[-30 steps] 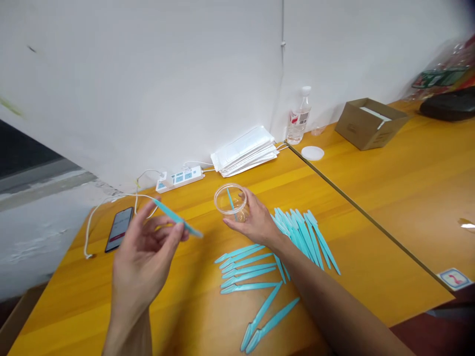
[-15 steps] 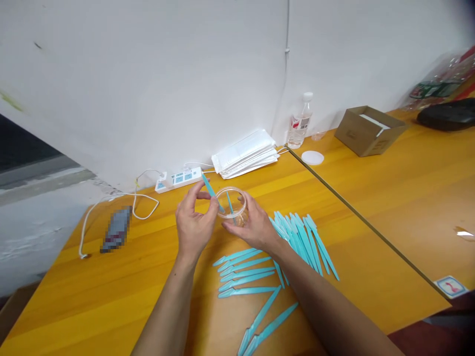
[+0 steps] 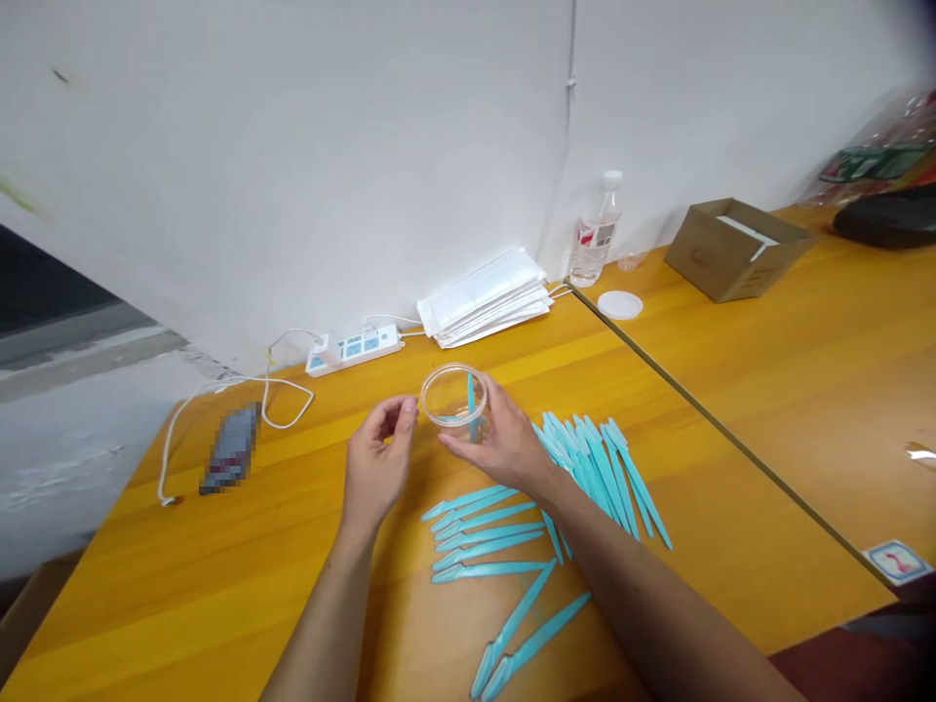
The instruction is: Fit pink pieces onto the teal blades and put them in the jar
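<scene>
My right hand (image 3: pixel 510 441) is wrapped round a clear plastic jar (image 3: pixel 454 422), holding it above the table with its open mouth up. Inside stands a turquoise eyebrow razor (image 3: pixel 472 400), and another turquoise piece shows low through the wall. Just left of the rim is my left hand (image 3: pixel 376 468), thumb and forefinger pressed together with nothing visible in them. Under and beside my right forearm lies a pile of eyebrow razors (image 3: pixel 606 478). Several more razors (image 3: pixel 487 536) are spread nearer to me, partly covered by that arm.
Behind the jar are a power strip (image 3: pixel 355 349) with white cables and a stack of white packets (image 3: pixel 487 297). A water bottle (image 3: pixel 594 234), a round white lid (image 3: pixel 620 305) and a cardboard box (image 3: pixel 735 251) stand along the wall. A blurred-out object (image 3: pixel 232 448) lies left.
My left hand has let go of a razor, which has dropped into the jar, and has drawn back a little to the left. The jar stays in my right hand.
</scene>
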`<state>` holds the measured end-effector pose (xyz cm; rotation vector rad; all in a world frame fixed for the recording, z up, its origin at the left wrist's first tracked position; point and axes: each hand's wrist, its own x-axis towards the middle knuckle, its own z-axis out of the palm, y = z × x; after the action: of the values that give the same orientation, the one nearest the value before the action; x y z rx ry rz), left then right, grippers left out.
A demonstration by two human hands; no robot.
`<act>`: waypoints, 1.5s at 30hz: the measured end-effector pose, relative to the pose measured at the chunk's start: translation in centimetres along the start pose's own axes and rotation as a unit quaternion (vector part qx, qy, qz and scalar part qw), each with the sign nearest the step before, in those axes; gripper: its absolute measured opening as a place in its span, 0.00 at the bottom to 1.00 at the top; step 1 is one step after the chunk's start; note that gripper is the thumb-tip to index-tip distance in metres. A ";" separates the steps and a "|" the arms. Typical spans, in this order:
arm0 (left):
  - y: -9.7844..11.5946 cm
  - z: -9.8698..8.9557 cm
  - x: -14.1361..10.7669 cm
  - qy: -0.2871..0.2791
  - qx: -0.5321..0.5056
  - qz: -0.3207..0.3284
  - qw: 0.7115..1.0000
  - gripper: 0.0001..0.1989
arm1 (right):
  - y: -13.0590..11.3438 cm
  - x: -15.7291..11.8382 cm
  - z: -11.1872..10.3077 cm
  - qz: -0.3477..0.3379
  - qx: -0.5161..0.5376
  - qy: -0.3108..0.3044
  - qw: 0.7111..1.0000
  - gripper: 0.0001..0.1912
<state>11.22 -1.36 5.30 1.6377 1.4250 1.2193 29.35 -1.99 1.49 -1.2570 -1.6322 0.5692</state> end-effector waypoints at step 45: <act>6.1 -2.4 2.2 -0.008 0.204 0.168 0.965 0.09 | -1.5 -1.2 1.6 0.023 0.030 0.007 0.999 0.43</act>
<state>11.23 -0.77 12.20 2.2386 1.5006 1.1342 27.26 -3.33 1.57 -1.2550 -1.5669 0.6310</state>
